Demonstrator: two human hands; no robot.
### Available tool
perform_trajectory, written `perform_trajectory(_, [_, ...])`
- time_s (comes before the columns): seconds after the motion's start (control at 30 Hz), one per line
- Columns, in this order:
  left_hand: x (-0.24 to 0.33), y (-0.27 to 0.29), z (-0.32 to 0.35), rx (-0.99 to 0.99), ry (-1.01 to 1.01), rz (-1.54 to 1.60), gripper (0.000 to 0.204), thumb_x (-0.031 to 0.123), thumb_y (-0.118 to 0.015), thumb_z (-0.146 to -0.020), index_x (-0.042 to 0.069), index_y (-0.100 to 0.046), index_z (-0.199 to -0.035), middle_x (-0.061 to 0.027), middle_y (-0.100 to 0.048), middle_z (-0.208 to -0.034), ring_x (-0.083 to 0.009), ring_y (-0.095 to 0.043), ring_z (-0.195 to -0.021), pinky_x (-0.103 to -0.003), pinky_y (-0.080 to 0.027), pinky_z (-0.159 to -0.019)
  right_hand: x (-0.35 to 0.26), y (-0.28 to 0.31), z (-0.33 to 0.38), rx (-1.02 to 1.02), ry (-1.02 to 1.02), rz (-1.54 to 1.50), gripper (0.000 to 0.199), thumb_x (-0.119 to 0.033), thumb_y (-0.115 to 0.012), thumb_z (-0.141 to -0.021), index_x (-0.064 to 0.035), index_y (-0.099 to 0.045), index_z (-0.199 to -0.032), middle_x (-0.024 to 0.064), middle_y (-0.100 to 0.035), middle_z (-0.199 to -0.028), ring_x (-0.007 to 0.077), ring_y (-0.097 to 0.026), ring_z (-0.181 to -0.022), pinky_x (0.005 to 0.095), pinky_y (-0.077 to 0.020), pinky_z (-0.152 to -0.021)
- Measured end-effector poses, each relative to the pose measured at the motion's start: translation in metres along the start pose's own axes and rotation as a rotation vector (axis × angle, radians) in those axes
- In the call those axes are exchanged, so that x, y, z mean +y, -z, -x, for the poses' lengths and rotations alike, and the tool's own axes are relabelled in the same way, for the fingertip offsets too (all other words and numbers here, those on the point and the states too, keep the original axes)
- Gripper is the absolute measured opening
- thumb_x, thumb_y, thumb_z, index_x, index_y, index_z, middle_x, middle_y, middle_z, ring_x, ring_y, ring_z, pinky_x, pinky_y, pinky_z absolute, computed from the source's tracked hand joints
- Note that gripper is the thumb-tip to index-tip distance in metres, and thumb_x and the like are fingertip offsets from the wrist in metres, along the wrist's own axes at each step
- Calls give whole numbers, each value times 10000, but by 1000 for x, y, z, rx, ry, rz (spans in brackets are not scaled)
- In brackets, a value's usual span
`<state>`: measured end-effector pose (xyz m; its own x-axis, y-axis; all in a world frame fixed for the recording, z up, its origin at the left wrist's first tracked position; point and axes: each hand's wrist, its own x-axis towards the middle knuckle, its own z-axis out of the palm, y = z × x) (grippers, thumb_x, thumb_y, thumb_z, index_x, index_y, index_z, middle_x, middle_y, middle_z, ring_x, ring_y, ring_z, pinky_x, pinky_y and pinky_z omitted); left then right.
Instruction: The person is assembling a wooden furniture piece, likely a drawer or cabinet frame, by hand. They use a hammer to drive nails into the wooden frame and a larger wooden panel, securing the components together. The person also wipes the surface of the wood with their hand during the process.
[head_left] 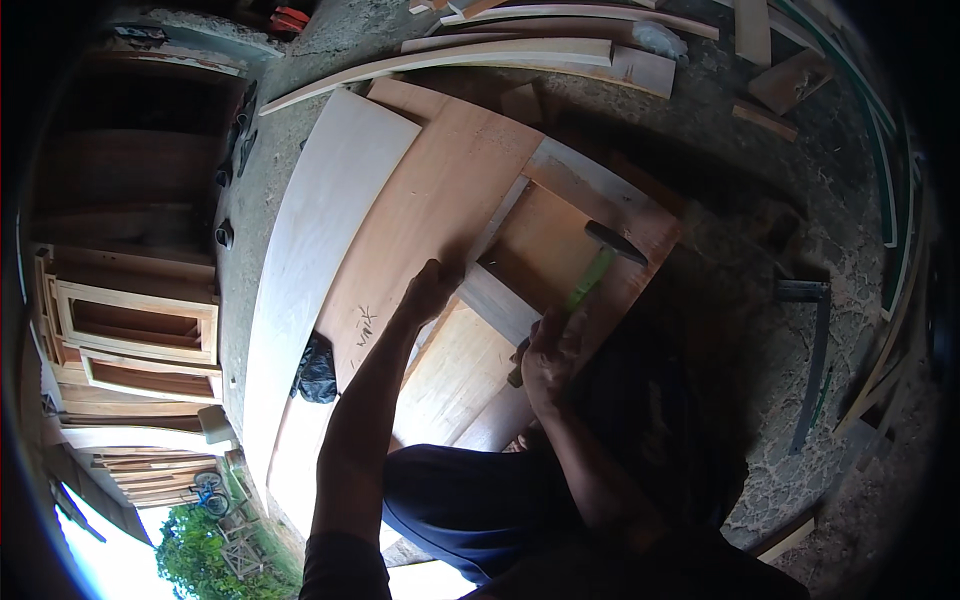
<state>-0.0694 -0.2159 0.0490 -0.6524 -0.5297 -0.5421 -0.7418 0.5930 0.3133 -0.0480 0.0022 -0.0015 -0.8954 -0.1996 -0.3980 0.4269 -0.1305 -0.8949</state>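
Currently, the hammer [592, 277] is in the right hand [548, 362], fingers closed round the green handle; a short butt end pokes out past the grip. Long axis: slants forward and rightward from that hand, so the dark head stands beyond it, on the side away from the left hand [432, 290].

Key relation: left hand is farther forward than the right and off to its left, close to the narrow strip [500, 218]. The greyish crosspiece [505, 305] lies between the two hands. Right hand is nearer the hammer head; left hand nearer the strip.

Pose: left forearm [360, 420] reaches forward nearly straight, fingers curled, tips blurred; cannot tell whether anything small is pinched. Right forearm [590, 460] angles forward and inward. Left of the left hand: the reddish plywood panel [440, 160], then a pale sheet [325, 190]. Black bag [317, 370] lies just left of the left forearm.
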Motion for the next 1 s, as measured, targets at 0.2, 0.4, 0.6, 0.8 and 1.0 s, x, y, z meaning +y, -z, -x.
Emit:
perform_trajectory(0.2, [-28,0,7,85,-192,-84,391,424,-524,-1021,36,-564,-1045,-229,-686,-900,-377,-676,-874,-468,-506,-769,-14,-12,5,-195,-44,73,655,-171,-440,-1040,-148,-100,-1600,76,-507,-633,180,-500,-445,344,-466,-436])
perform_trajectory(0.4, [-10,0,15,60,-235,-323,258,357,-494,-1039,119,-566,-1106,-218,-702,-935,-453,-671,-885,-526,-513,-740,-55,-19,24,-192,-158,146,661,-148,-412,-1049,-139,-54,-1604,70,-524,-621,173,-527,-453,348,-466,-452])
perform_trajectory(0.6, [-29,-1,4,60,-294,-266,271,387,-520,-1017,151,-591,-1131,-215,-704,-903,-444,-671,-887,-542,-515,-762,-61,-13,9,-25,-181,-125,640,-144,-440,-1041,-149,-128,-1600,98,-543,-758,223,-507,-591,328,-467,-528])
perform_trajectory(0.8, [-15,7,8,-16,-234,-250,305,371,-506,-1041,104,-601,-1152,-188,-705,-970,-375,-685,-948,-467,-517,-808,-61,-11,9,-100,-194,-75,626,-182,-446,-1043,-131,-158,-1596,-4,-416,-611,92,-402,-403,260,-397,-377])
perform_trajectory(1.0, [-26,7,2,44,-258,-160,280,376,-543,-1011,140,-640,-1126,-184,-709,-973,-387,-679,-936,-491,-514,-795,40,-45,14,-63,280,243,620,-187,-456,-1037,-122,-181,-1589,32,-475,-639,119,-455,-424,281,-436,-402])
